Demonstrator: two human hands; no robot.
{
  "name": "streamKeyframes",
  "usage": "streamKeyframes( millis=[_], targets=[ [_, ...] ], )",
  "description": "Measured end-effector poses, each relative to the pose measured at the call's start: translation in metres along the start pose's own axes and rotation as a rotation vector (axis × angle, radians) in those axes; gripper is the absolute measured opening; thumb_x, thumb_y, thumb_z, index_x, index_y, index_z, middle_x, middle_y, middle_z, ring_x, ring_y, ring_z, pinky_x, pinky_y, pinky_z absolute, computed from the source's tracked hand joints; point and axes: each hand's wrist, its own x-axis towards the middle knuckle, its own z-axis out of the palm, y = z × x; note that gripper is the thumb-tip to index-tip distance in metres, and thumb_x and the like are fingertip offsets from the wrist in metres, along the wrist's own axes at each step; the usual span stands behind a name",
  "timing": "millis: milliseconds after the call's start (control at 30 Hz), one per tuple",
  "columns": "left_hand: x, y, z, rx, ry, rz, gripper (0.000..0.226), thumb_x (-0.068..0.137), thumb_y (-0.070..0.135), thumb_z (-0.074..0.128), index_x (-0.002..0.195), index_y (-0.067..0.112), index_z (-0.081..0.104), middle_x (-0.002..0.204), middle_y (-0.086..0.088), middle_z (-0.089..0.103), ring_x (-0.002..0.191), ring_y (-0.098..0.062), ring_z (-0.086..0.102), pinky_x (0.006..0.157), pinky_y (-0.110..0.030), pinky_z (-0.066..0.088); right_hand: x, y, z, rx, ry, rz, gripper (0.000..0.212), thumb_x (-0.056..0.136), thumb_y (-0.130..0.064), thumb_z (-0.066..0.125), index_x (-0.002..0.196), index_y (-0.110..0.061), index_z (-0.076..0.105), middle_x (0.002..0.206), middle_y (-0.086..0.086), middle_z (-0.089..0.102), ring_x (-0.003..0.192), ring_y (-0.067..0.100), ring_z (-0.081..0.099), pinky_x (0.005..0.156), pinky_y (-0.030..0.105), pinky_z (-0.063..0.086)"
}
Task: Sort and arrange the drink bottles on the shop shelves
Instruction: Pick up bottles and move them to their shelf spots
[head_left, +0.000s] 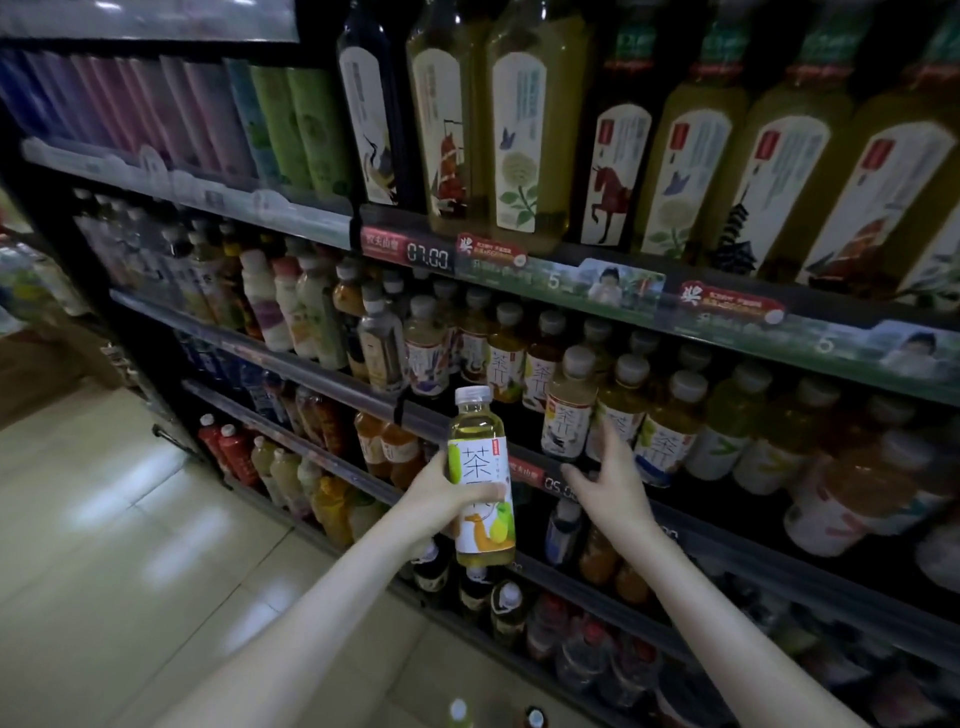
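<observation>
Nearest, at the bottom edge, two bottle caps (458, 712) poke into view above the pale tiled floor (104, 519). Two bare forearms reach forward from there towards the shop shelves. The left hand (441, 486) holds a tea bottle (480, 467) upright in front of the shelving, its fingers (488, 491) curled round the white label at mid-height; the bottle has a white cap and yellow-green liquid. Just right of it, the right hand (608, 480) is released, fingers (610, 434) spread and grasping nothing, raised before the middle shelf's rail, where a red price label (525, 470) sits. Its forefinger reaches up to the labels of the shelved tea bottles (566, 415); whether it touches them cannot be told. These stand in rows on the middle shelf, white-capped, with the same kind of label as the held one. Farther up, the upper rail shows a price tag (428, 254), and above it stand large tall bottles (524, 135) with illustrated labels. Far left on that level is a row of slim cans (208, 119) in purple, blue and green.
</observation>
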Motion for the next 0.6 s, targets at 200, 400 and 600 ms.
streamKeyframes(
  millis=[200, 400, 600],
  targets=[
    [0.037, 0.001, -0.02, 0.062, 0.06, 0.083, 0.062, 0.065, 0.018, 0.087, 0.113, 0.027, 0.048, 0.109, 0.001, 0.067, 0.095, -0.016, 0.068, 0.088, -0.042, 0.055, 0.044, -0.025, 0.024, -0.174, 0.119, -0.093, 0.083, 0.087, -0.017, 0.068, 0.152, -0.015, 0.016, 0.149, 0.011, 0.03, 0.138, 0.024, 0.024, 0.112, 0.034, 0.023],
    [0.068, 0.027, -0.055, 0.317, 0.065, 0.29, 0.072, 0.067, 0.023, 0.084, 0.12, 0.041, 0.038, 0.105, 0.018, 0.059, 0.103, -0.01, 0.059, 0.088, -0.034, 0.052, 0.051, -0.075, 0.062, 0.035, -0.374, -0.096, 0.094, 0.079, -0.034, 0.078, 0.151, -0.031, 0.017, 0.14, -0.016, 0.039, 0.127, 0.002, 0.037, 0.094, 0.007, 0.035],
    [0.111, 0.054, -0.074, 0.595, -0.107, 0.551, 0.069, 0.081, 0.032, 0.074, 0.138, 0.037, 0.037, 0.133, 0.014, 0.05, 0.12, -0.002, 0.044, 0.097, -0.021, 0.035, 0.072, -0.076, 0.105, 0.25, -0.001, 0.04, 0.084, 0.073, -0.009, 0.082, 0.137, -0.024, 0.03, 0.118, -0.015, 0.049, 0.11, 0.003, 0.048, 0.072, -0.008, 0.033]
  ],
)
